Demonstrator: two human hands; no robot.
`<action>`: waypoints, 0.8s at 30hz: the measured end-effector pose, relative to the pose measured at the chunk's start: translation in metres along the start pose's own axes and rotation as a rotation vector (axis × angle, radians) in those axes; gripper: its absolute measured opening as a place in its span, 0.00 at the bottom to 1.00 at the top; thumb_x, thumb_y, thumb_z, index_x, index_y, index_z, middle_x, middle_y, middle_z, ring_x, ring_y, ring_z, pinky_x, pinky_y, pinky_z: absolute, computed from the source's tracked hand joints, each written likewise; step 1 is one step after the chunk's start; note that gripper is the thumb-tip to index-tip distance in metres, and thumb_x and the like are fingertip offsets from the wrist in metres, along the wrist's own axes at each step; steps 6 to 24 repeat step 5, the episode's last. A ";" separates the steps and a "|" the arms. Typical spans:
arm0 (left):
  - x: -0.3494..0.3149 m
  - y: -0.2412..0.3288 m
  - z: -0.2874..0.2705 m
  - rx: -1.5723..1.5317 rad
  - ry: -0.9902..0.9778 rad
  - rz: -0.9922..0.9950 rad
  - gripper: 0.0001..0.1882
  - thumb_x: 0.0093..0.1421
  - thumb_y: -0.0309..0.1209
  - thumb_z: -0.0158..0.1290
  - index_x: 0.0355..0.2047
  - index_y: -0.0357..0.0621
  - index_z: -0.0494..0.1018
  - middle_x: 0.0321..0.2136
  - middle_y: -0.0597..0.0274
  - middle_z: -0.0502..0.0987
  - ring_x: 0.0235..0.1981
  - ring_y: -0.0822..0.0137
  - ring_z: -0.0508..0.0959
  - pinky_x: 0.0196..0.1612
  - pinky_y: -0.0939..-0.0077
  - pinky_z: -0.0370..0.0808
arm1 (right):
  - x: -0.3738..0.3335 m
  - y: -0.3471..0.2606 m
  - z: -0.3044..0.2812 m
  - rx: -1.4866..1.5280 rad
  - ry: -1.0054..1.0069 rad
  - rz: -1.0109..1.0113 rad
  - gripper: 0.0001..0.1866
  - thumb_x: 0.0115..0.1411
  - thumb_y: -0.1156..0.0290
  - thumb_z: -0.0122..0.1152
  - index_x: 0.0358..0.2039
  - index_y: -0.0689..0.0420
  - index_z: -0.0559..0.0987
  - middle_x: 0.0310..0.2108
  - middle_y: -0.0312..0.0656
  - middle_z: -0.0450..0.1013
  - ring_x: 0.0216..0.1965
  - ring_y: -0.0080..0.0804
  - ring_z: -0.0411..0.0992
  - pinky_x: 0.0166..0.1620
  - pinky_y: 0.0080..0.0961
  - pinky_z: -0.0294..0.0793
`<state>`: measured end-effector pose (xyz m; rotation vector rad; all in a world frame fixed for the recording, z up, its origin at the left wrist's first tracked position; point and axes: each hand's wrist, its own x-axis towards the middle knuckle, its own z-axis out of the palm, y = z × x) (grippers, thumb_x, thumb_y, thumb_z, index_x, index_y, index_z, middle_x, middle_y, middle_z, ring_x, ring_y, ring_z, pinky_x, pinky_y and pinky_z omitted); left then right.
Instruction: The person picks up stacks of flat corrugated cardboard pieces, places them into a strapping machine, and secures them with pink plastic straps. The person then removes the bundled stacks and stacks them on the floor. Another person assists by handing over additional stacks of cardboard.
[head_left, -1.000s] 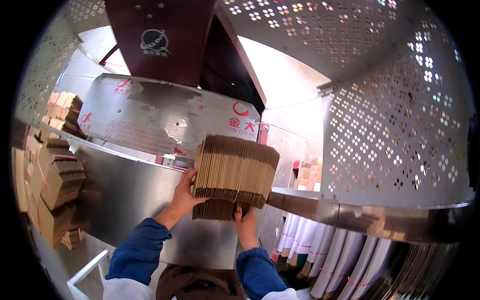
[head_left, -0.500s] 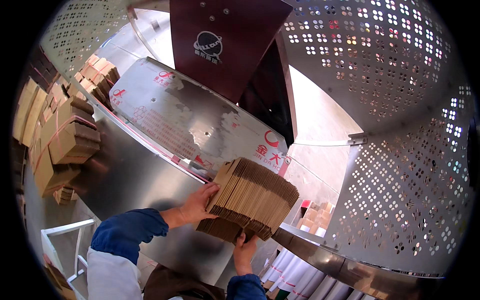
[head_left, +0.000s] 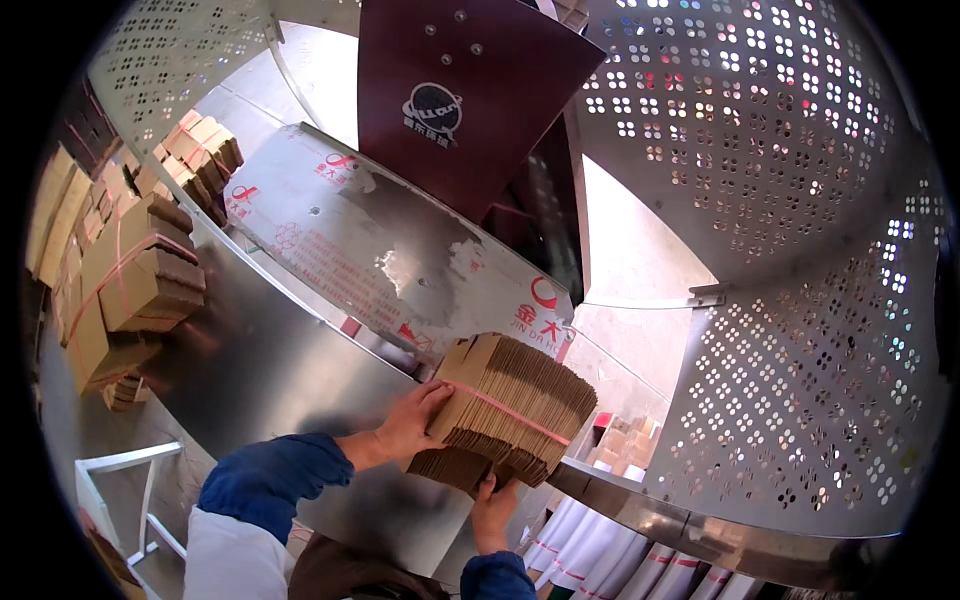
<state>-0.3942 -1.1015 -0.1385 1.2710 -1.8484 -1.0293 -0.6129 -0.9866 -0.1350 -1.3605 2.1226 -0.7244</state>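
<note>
A thick bundle of flat folded brown cardboard pieces (head_left: 530,385) stands on edge at the near right side of the metal machine. Across its middle runs a thin pink strap (head_left: 505,408). My left hand (head_left: 408,425) grips the bundle's left end, thumb and fingers pressed against the cardboard. At the near lower edge, my right hand (head_left: 494,510) holds it from below, with part of the fingers hidden under the cardboard. The bundle's far side and underside are out of sight.
Beyond the bundle lies a metal plate with peeling printed film (head_left: 400,245), below a maroon panel (head_left: 470,100). Perforated metal guards (head_left: 770,360) curve round the right. Strapped cardboard bundles (head_left: 150,265) are stacked at left; white rolls (head_left: 590,550) lie below right.
A pink strap now lies around the cardboard bundle, where none showed before. My left hand has moved slightly right and down along with the bundle's end, and the view has shifted a little.
</note>
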 end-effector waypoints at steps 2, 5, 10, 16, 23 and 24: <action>0.000 0.001 0.000 0.011 0.004 0.019 0.53 0.36 0.39 0.72 0.61 0.43 0.58 0.60 0.47 0.60 0.57 0.46 0.68 0.57 0.61 0.71 | -0.001 0.002 0.001 0.023 -0.012 0.016 0.31 0.62 0.61 0.54 0.59 0.63 0.57 0.33 0.66 0.74 0.36 0.71 0.70 0.36 0.57 0.69; -0.002 -0.001 -0.001 0.024 0.036 0.066 0.52 0.37 0.38 0.72 0.62 0.43 0.57 0.61 0.47 0.60 0.58 0.46 0.68 0.58 0.61 0.71 | -0.003 0.005 0.001 0.026 -0.047 0.059 0.31 0.62 0.61 0.54 0.60 0.62 0.56 0.33 0.66 0.74 0.36 0.71 0.70 0.36 0.57 0.69; -0.002 -0.001 -0.001 0.024 0.036 0.066 0.52 0.37 0.38 0.72 0.62 0.43 0.57 0.61 0.47 0.60 0.58 0.46 0.68 0.58 0.61 0.71 | -0.003 0.005 0.001 0.026 -0.047 0.059 0.31 0.62 0.61 0.54 0.60 0.62 0.56 0.33 0.66 0.74 0.36 0.71 0.70 0.36 0.57 0.69; -0.002 -0.001 -0.001 0.024 0.036 0.066 0.52 0.37 0.38 0.72 0.62 0.43 0.57 0.61 0.47 0.60 0.58 0.46 0.68 0.58 0.61 0.71 | -0.003 0.005 0.001 0.026 -0.047 0.059 0.31 0.62 0.61 0.54 0.60 0.62 0.56 0.33 0.66 0.74 0.36 0.71 0.70 0.36 0.57 0.69; -0.002 -0.001 -0.001 0.024 0.036 0.066 0.52 0.37 0.38 0.72 0.62 0.43 0.57 0.61 0.47 0.60 0.58 0.46 0.68 0.58 0.61 0.71 | -0.003 0.005 0.001 0.026 -0.047 0.059 0.31 0.62 0.61 0.54 0.60 0.62 0.56 0.33 0.66 0.74 0.36 0.71 0.70 0.36 0.57 0.69; -0.002 -0.001 -0.001 0.024 0.036 0.066 0.52 0.37 0.38 0.72 0.62 0.43 0.57 0.61 0.47 0.60 0.58 0.46 0.68 0.58 0.61 0.71 | -0.003 0.005 0.001 0.026 -0.047 0.059 0.31 0.62 0.61 0.54 0.60 0.62 0.56 0.33 0.66 0.74 0.36 0.71 0.70 0.36 0.57 0.69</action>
